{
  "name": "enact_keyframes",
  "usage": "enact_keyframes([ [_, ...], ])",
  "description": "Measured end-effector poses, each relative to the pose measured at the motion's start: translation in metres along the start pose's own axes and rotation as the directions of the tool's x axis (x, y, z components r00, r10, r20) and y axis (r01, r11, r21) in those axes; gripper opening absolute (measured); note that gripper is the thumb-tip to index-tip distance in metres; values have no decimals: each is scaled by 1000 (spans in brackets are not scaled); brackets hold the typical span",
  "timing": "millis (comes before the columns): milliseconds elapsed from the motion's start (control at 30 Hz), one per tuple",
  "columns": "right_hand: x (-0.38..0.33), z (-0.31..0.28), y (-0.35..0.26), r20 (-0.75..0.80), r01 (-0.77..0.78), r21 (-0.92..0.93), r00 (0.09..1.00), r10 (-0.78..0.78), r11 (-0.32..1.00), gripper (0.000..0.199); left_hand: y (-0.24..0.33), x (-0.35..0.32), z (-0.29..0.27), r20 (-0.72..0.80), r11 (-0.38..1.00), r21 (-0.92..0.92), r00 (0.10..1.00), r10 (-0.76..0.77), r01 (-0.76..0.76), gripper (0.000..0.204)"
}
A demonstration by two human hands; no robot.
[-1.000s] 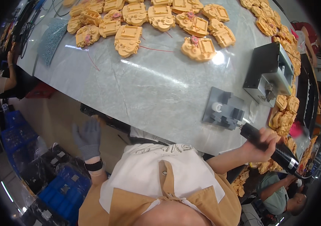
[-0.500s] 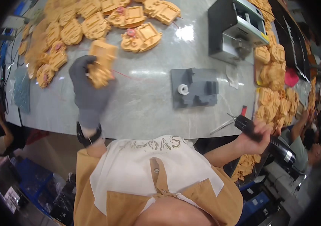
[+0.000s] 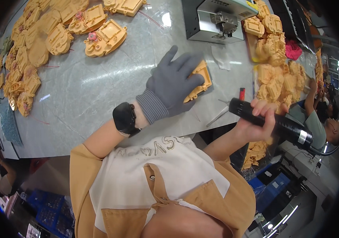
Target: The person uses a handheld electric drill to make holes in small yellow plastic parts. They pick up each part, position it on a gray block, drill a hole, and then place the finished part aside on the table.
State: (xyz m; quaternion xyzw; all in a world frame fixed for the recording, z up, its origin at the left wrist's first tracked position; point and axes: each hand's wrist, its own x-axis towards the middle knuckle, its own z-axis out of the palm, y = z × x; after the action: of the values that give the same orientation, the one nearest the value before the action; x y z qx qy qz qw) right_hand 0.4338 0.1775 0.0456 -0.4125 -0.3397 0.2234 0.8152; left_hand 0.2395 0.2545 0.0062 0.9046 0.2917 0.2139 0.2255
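Note:
My left hand [image 3: 170, 81], in a grey knitted glove, lies over a yellow-orange plastic housing [image 3: 206, 73] and grips it. Under the part, the grey fixture [image 3: 208, 91] is nearly all hidden; whether the housing is seated in it I cannot tell. One gloved finger sticks out away from the part. My bare right hand [image 3: 260, 121] is wrapped round a black electric screwdriver [image 3: 290, 129], its thin bit pointing left toward the fixture. A cable leaves the tool's rear end.
Similar housings [image 3: 58, 39] are heaped at the left, some with pink pieces. More housings [image 3: 270, 79] line the right side. A metal box-shaped machine [image 3: 215, 25] stands at the back. A thin metal rod [image 3: 218, 118] and a red-handled tool [image 3: 242, 93] lie near the front edge.
My left hand has carried the housing from the left side over to the fixture. My right hand keeps the screwdriver, its bit now close to the fixture. The view has shifted rightward.

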Motion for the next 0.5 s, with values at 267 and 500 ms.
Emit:
enact_keyframes([
  [267, 110, 76, 40, 260, 280, -15, 928, -266, 960, 50, -23, 1, 3, -90, 973, -186, 988, 124, -139, 54],
  [500, 97, 112, 76, 226, 316, -253, 938, -261, 915, 42, 1, -3, -3, -36, 997, 37, 997, -72, 73, 73],
])
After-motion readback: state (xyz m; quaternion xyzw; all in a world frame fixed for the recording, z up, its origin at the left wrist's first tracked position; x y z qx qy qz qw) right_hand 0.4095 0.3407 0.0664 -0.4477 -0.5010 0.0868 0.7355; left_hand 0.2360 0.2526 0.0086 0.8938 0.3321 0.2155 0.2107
